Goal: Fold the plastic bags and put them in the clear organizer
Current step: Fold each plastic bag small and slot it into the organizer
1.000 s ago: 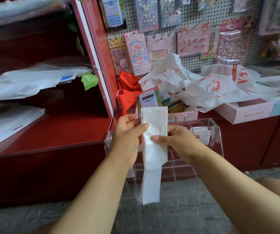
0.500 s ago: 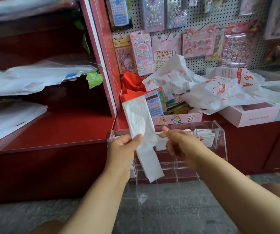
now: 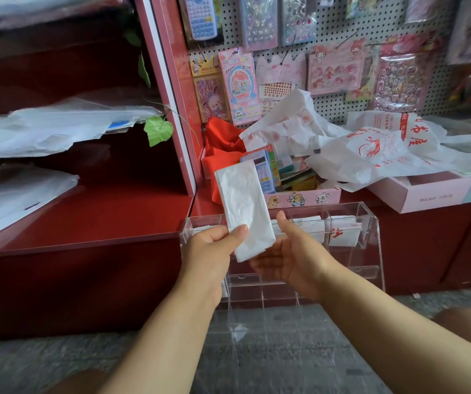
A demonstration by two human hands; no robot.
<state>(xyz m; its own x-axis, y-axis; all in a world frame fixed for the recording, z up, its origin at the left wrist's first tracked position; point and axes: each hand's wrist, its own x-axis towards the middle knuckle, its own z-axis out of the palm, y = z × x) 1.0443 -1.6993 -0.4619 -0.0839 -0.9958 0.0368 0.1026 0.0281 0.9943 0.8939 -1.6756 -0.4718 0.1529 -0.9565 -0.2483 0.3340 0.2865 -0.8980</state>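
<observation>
A folded bag (image 3: 244, 211) was pinched at its lower edge by the left hand (image 3: 210, 247); the right hand (image 3: 288, 258), at 3 o'clock, lay released beneath it. Folding seemed nearly done. Insertion into the organizer (image 3: 369, 223), at 12 o'clock, was judged next.

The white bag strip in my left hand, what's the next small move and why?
Probably fold the strip once more: the right hand, open beneath its lower end, could bring that end up. The left hand pinches it near the bottom, and it looks longer than the folded bags already in the clear organizer.
</observation>
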